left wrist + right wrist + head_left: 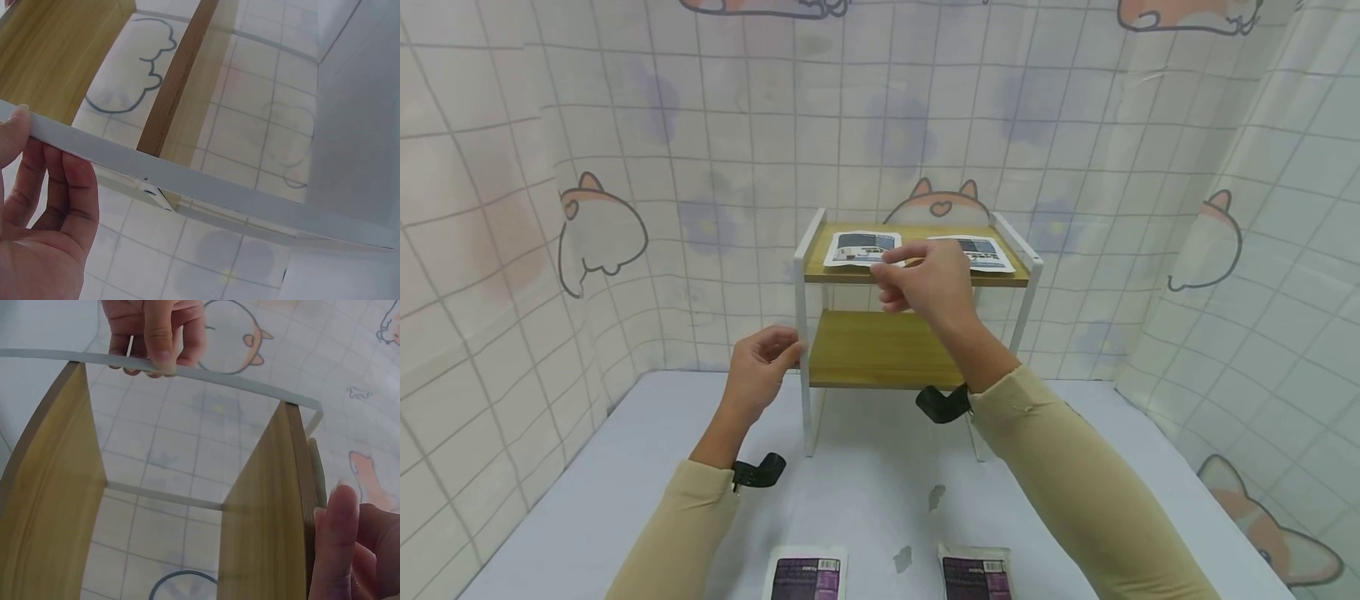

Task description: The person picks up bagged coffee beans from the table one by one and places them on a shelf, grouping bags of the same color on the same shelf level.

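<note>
A two-tier wooden rack [880,350] with a white frame is seen standing on the worktop [625,467]. Its front left post is gripped by the left hand [763,367], fingers curled round it. At twelve o'clock from that hand, the right hand [925,279] is raised at the top shelf's front edge, its fingers pinching the near edge of a packet [859,247]; a second packet [981,252] lies at three o'clock from it.
</note>
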A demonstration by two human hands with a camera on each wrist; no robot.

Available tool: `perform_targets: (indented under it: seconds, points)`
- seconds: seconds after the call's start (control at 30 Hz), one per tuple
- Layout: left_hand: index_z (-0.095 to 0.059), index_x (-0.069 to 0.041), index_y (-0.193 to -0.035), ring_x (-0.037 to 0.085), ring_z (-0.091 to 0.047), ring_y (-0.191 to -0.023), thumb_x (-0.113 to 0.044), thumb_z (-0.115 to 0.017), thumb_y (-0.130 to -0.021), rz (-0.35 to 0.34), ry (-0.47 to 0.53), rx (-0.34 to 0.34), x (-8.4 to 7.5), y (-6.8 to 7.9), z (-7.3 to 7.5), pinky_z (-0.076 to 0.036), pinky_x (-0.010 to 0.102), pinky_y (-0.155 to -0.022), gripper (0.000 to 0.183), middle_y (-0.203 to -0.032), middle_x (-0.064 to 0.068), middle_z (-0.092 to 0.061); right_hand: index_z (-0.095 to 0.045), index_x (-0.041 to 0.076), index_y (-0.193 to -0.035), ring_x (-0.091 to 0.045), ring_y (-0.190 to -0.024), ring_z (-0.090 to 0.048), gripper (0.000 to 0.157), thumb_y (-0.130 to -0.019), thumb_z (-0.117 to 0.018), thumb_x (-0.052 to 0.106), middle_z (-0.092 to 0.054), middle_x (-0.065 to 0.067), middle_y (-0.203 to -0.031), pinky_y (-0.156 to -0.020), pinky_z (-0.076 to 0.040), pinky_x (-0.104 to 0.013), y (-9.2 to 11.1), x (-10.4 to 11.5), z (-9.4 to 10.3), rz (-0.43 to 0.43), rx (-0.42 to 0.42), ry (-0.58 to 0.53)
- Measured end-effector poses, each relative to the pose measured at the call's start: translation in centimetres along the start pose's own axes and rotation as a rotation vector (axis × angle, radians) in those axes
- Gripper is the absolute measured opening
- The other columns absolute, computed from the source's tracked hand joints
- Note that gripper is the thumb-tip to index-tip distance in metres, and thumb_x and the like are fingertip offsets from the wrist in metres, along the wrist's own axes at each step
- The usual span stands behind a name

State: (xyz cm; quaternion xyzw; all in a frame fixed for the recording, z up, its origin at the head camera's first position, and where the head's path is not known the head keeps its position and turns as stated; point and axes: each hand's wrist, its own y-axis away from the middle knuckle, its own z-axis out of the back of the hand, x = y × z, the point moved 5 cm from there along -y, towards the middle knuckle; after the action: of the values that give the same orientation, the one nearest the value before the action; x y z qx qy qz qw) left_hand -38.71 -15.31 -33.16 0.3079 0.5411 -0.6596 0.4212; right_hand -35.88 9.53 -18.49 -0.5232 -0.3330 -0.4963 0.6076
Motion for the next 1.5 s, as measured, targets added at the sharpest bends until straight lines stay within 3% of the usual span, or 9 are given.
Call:
perform_targets:
  seconds: [0.6,0.8,1.07,1.23,1.5]
  points:
    - [-0.07,0.0,-0.114,0.01,-0.07,-0.09,-0.02,-0.071,-0.098,-0.016,-0.008,0.003,-0.1,0.0,0.1,-0.059,0.017,-0.083,0.026,-0.111,0.022,-0.071,-0.077,0.007,-0.109,-0.025,-0.069,-0.075,0.027,-0.088,-0.083,0.023,-0.077,-0.019,-0.099,-0.068,-0.064,-0.034,2.0,-1.3,1.5,0.099,0.021,-0.082]
    - [-0.07,0.0,-0.114,0.011,-0.07,-0.091,-0.02,-0.071,-0.098,-0.026,-0.01,0.006,-0.2,0.0,0.0,-0.059,0.017,-0.083,0.026,-0.11,0.022,-0.071,-0.077,0.007,-0.111,-0.024,-0.071,-0.075,0.028,-0.09,-0.082,0.026,-0.077,-0.021,-0.102,-0.071,-0.064,-0.033,3.0,-2.6,2.1,0.09,0.047,-0.069]
    - [-0.07,0.0,-0.115,0.013,-0.071,-0.093,-0.02,-0.07,-0.098,-0.021,-0.011,0.007,-0.2,0.0,0.0,-0.059,0.017,-0.084,0.025,-0.111,0.022,-0.071,-0.077,0.011,-0.112,-0.025,-0.074,-0.075,0.032,-0.089,-0.081,0.033,-0.077,-0.012,-0.095,-0.073,-0.064,-0.033,4.6,-4.8,2.4,0.097,0.057,-0.044]
    - [-0.07,0.0,-0.114,0.017,-0.072,-0.094,-0.019,-0.07,-0.099,-0.014,-0.011,0.004,-0.3,0.0,0.0,-0.058,0.017,-0.084,0.025,-0.112,0.022,-0.071,-0.077,0.006,-0.113,-0.024,-0.072,-0.074,0.033,-0.089,-0.082,0.029,-0.077,-0.016,-0.095,-0.072,-0.064,-0.034,5.8,-6.0,2.5,0.092,0.069,-0.057]
    - [-0.07,-0.001,-0.115,0.019,-0.071,-0.096,-0.018,-0.069,-0.099,-0.004,-0.023,-0.002,-0.5,0.1,0.0,-0.058,0.016,-0.083,0.023,-0.113,0.02,-0.071,-0.076,0.01,-0.116,-0.025,-0.079,-0.073,0.03,-0.091,-0.08,0.027,-0.075,-0.02,-0.099,-0.075,-0.064,-0.032,7.9,-8.0,3.2,0.059,0.076,-0.049]
